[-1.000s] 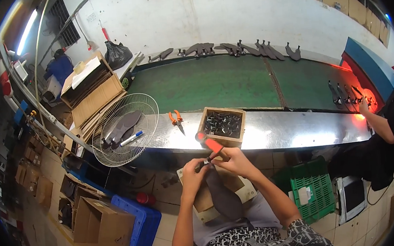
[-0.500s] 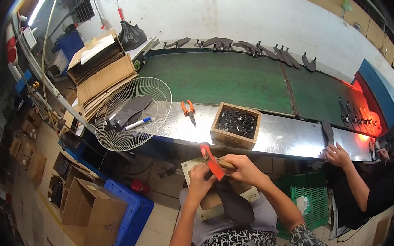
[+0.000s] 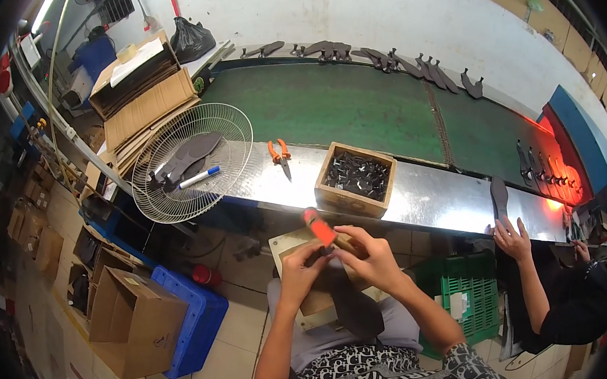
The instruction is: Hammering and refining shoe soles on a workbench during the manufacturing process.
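A dark, sole-shaped piece (image 3: 358, 306) lies over a pale board (image 3: 280, 252) on my lap, its narrow end up by my fingers. My left hand (image 3: 300, 272) is closed in a pinch at that narrow end; a small black part seems to be there, mostly covered by fingers. My right hand (image 3: 372, 261) holds a hammer (image 3: 318, 227) with a red head and wooden handle, the head tilted up to the left. The right fingertips also reach the narrow end, close to the left ones. Just beyond stands a wooden box (image 3: 347, 204) of small black parts (image 3: 359, 174).
Orange-handled pliers (image 3: 281, 159) lie on the metal ledge, beside a wire basket (image 3: 242, 134) with sole pieces and a blue-white marker (image 3: 199, 177). Behind runs a green conveyor (image 3: 325, 106). At right, a co-worker's hand (image 3: 514, 239) touches another sole piece (image 3: 498, 195). Crates flank me.
The hammer head has swung up and left, away from the sole piece, and is blurred. My right fingertips have come to its narrow end. The whole view has shifted slightly.
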Demonstrator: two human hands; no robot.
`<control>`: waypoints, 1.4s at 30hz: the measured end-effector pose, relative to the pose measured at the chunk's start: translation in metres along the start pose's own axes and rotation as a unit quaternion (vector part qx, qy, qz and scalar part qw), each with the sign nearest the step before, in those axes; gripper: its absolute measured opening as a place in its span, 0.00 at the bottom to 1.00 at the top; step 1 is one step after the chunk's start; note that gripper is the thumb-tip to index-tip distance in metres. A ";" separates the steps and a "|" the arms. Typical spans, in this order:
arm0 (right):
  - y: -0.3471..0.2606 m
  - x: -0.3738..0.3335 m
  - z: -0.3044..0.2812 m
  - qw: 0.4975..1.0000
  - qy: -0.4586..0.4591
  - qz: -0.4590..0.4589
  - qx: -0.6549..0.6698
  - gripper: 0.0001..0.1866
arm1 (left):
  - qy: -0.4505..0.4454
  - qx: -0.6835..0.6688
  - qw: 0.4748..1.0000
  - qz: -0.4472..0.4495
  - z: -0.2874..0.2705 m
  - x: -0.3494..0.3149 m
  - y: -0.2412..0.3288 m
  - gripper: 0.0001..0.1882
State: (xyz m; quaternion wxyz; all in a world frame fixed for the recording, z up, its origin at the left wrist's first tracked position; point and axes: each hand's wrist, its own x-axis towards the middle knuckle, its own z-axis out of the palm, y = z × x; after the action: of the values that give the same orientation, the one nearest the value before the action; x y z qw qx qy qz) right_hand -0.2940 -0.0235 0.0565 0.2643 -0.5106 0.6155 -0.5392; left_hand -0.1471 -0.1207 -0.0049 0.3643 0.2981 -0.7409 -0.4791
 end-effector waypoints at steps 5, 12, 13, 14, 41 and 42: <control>-0.038 -0.040 -0.019 0.996 0.004 -0.034 -0.080 0.21 | -0.002 -0.030 0.999 0.027 -0.002 -0.001 0.001 0.13; -0.035 -0.054 -0.015 0.990 -0.013 -0.027 -0.135 0.18 | -0.011 -0.046 0.998 0.030 -0.001 0.000 0.000 0.13; -0.040 -0.053 -0.018 0.990 -0.014 -0.026 -0.135 0.18 | -0.015 -0.050 0.999 0.005 -0.002 -0.001 -0.002 0.13; -0.050 -0.053 -0.022 0.990 -0.021 -0.027 -0.137 0.22 | -0.019 -0.055 0.998 -0.022 -0.002 -0.002 -0.005 0.14; -0.041 -0.051 -0.043 0.973 0.053 -0.101 -0.200 0.25 | -0.062 0.128 0.976 0.165 -0.019 -0.024 0.015 0.11; -0.036 -0.048 -0.039 0.965 0.046 -0.113 -0.230 0.26 | -0.064 0.168 0.964 0.198 -0.026 -0.031 0.031 0.10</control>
State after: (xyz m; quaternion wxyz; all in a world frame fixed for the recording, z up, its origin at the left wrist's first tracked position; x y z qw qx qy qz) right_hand -0.2997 0.0396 0.0904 0.0486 -0.5989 0.6724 -0.4323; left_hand -0.1114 -0.0971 0.0231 0.3488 0.1711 -0.8765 -0.2842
